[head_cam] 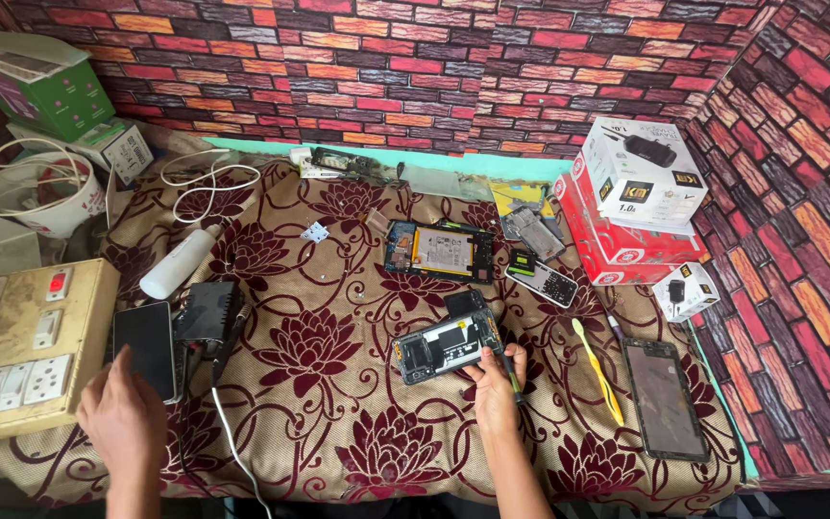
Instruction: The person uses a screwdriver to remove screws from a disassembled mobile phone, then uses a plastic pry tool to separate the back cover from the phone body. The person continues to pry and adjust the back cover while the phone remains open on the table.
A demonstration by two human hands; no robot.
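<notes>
An opened phone body (447, 344) with its insides showing lies in the middle of the patterned cloth. My right hand (495, 389) rests at its near right corner and grips a thin dark screwdriver (509, 370), fingertips touching the phone's edge. At the left, my left hand (123, 415) touches the lower edge of a black phone (146, 348) lying face up beside a switchboard. A second opened phone (439, 251) with a pale battery lies farther back.
A beige switchboard (19, 346) sits at the left edge, with a dark box (209, 312) and white bottle (178, 262) near it. A yellow toothbrush (596, 370), a black screen panel (666, 398), small phone parts (542, 277) and red and white boxes (626, 207) lie at the right.
</notes>
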